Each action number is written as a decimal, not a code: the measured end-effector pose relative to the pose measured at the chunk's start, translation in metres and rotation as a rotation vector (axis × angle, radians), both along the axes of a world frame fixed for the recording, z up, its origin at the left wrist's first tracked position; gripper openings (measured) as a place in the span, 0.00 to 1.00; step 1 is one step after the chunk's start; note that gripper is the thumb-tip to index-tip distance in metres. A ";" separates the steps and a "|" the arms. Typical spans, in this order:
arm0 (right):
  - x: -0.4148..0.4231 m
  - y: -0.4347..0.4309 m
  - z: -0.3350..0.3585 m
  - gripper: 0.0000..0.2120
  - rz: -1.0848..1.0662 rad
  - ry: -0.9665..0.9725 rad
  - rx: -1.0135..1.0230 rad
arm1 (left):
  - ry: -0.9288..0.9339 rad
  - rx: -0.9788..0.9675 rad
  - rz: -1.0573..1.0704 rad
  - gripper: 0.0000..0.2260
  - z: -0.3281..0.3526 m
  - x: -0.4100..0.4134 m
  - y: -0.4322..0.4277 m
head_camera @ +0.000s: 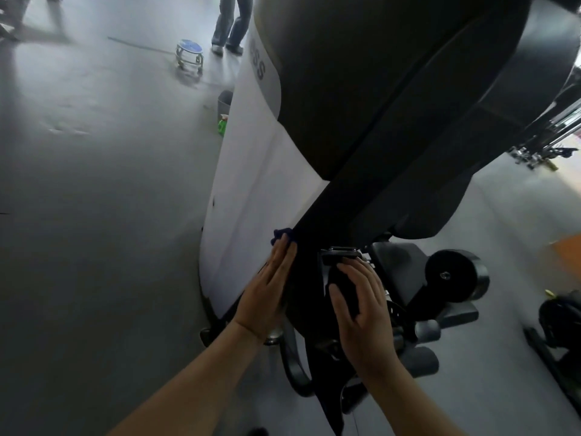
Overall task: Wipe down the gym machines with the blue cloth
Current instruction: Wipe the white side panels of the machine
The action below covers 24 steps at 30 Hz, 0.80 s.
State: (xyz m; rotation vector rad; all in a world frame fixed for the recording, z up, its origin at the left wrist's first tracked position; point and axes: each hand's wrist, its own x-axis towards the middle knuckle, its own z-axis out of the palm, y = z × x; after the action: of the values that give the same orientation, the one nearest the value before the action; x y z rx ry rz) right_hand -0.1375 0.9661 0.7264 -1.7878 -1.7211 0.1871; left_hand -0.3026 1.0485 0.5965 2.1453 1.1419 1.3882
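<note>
Nearest, the left hand point(270, 291) lies flat, fingers straight and together, pressing the blue cloth point(282, 236) to the machine point(251, 196) where the white panel meets the black edge; the cloth peeks out at twelve o'clock of the fingertips. At three o'clock of it, the right hand point(361, 306) rests on a black bar point(344, 289), thumb splayed from fairly straight fingers (a firm grip or not, I cannot tell). Farther, toward eleven o'clock, stand a green bottle point(222, 125), a stool point(189, 56), then a person's legs point(232, 23).
</note>
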 end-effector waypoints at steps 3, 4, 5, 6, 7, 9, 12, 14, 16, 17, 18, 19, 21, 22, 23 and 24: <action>-0.001 0.000 -0.004 0.21 0.016 -0.037 0.034 | -0.100 0.052 -0.023 0.41 0.025 0.009 -0.006; 0.000 0.001 -0.005 0.21 0.024 -0.049 0.046 | -0.096 0.089 -0.032 0.37 0.029 0.010 -0.005; 0.000 0.001 -0.006 0.21 0.028 -0.053 0.048 | -0.089 0.117 -0.036 0.35 0.026 0.011 -0.002; 0.001 0.002 -0.006 0.21 0.030 -0.055 0.041 | -0.085 0.117 -0.038 0.35 0.021 0.010 0.001; 0.001 0.002 -0.006 0.20 0.036 -0.070 0.034 | -0.083 0.105 -0.040 0.34 0.010 0.009 0.003; 0.003 0.002 -0.005 0.20 0.080 -0.152 0.051 | -0.092 0.055 -0.041 0.31 -0.012 0.004 0.003; 0.008 0.006 0.003 0.19 0.249 -0.309 0.119 | -0.114 -0.011 -0.019 0.27 -0.015 -0.001 -0.007; 0.014 0.014 0.010 0.19 0.400 -0.433 0.156 | -0.180 -0.018 0.008 0.27 0.002 0.002 -0.012; 0.015 0.023 0.014 0.19 0.502 -0.498 0.141 | -0.211 -0.019 -0.005 0.30 0.015 0.007 -0.014; 0.014 0.027 0.013 0.18 0.525 -0.510 0.131 | -0.215 -0.011 -0.009 0.31 0.015 0.011 -0.014; 0.012 0.029 0.012 0.18 0.534 -0.523 0.130 | -0.220 -0.006 0.002 0.32 0.013 0.014 -0.013; 0.012 0.030 0.010 0.17 0.539 -0.542 0.135 | -0.235 -0.009 0.025 0.33 0.006 0.017 -0.011; 0.012 0.030 0.010 0.16 0.556 -0.572 0.160 | -0.281 -0.034 0.075 0.33 -0.006 0.021 -0.007; 0.013 0.031 0.012 0.16 0.574 -0.574 0.164 | -0.298 -0.053 0.093 0.32 -0.009 0.023 -0.007; 0.014 0.034 0.014 0.16 0.601 -0.571 0.161 | -0.313 -0.068 0.104 0.31 -0.008 0.024 -0.008; 0.015 0.038 0.016 0.15 0.635 -0.569 0.155 | -0.330 -0.083 0.108 0.30 -0.003 0.027 -0.009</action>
State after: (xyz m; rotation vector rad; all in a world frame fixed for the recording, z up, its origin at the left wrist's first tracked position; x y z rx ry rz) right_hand -0.1230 1.0037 0.7424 -1.1891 -2.5937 -0.2128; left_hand -0.2759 1.0391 0.5933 1.7368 1.1733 1.6365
